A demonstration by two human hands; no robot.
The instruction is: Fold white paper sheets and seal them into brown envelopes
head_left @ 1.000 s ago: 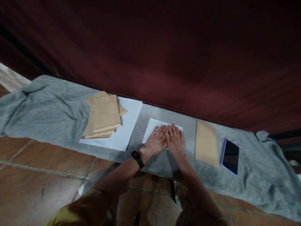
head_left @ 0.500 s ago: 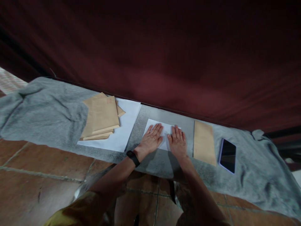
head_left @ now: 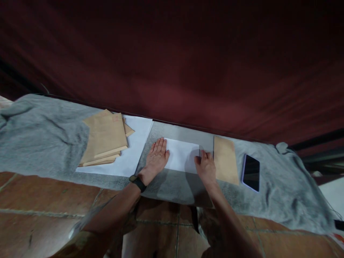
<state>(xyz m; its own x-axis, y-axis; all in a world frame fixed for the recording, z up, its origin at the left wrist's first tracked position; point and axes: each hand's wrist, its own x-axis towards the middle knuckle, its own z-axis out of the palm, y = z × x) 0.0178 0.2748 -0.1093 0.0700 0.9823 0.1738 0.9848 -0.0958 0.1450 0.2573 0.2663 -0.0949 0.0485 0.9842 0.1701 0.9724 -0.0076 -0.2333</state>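
Small white sheet [head_left: 180,156], one: lies flat on grey cloth [head_left: 40,139], at the dial's centre
Left hand [head_left: 156,157]: palm down, fingers straight, at the sheet's nine o'clock edge; black wristband [head_left: 137,182] on the wrist
Right hand [head_left: 206,166]: fingers curled, at the sheet's three o'clock edge, grip cannot be told; the hands stand apart
Brown envelopes [head_left: 107,138], loose stack: nine o'clock, on larger white paper [head_left: 133,147]
Single envelope [head_left: 226,159], brown: three o'clock, just beside the right hand
Phone [head_left: 251,172], screen up: past that, towards four o'clock
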